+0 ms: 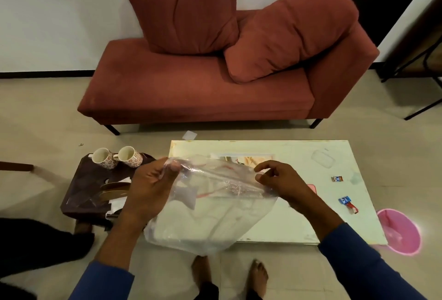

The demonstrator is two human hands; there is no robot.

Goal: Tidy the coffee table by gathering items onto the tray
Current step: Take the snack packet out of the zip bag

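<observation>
I hold a clear plastic bag (210, 216) up over the near left part of the pale coffee table (287, 223). My left hand (148, 185) pinches the bag's upper left edge, and my right hand (279, 182) pinches its upper right edge. The bag hangs down past the table's front edge. A dark tray (81, 192) sits left of the table with two patterned mugs (117, 157) at its far end and some flat pieces on it. On the table's right side lie two small candy wrappers (337, 178) (348, 204) and a clear plastic piece (323, 158).
A pink bin (401, 232) stands on the floor at the table's right end. A red chaise sofa (191, 89) with two cushions lies beyond the table. A white scrap (189, 135) is on the floor. My bare feet (229, 275) are below, and a dark shape at left.
</observation>
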